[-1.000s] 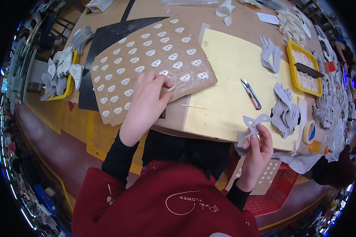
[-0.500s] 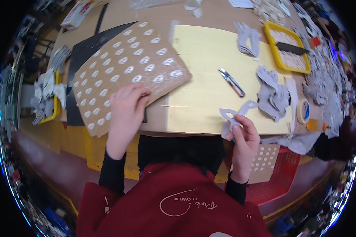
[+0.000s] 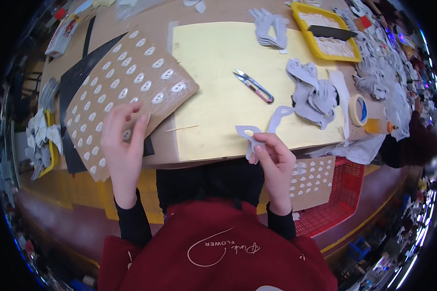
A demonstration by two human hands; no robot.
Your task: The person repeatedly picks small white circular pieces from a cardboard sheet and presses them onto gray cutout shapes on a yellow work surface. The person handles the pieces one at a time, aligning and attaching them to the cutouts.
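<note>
My left hand [image 3: 121, 140] is just over the brown sheet [image 3: 116, 65], which carries rows of small white oval patches. Its thumb and fingertips are drawn close together, and a tiny pale bit shows at the thumb tip, too small to name. In my right hand [image 3: 273, 154], thumb and fingers pinch a grey cut-out strap piece [image 3: 280, 116] with holes in its ends, at the front edge of the yellow board [image 3: 213, 106]. Thread snips [image 3: 253, 86] lie on the board beyond that hand. A loose pile of grey pieces [image 3: 313, 97] lies to its right.
A thin stick [image 3: 182, 128] lies by the board's left edge. Stacked grey pieces [image 3: 270, 30] and a divided yellow tray [image 3: 350, 53] are at the far right. A tape roll [image 3: 359, 110] and an orange bottle [image 3: 378, 126] stand right. Below is a red crate [image 3: 347, 194].
My left hand has lifted from the sheet's near edge, its fingers drawing together. The whole view has shifted, moving table things leftward. My right hand keeps its hold on the grey piece.
</note>
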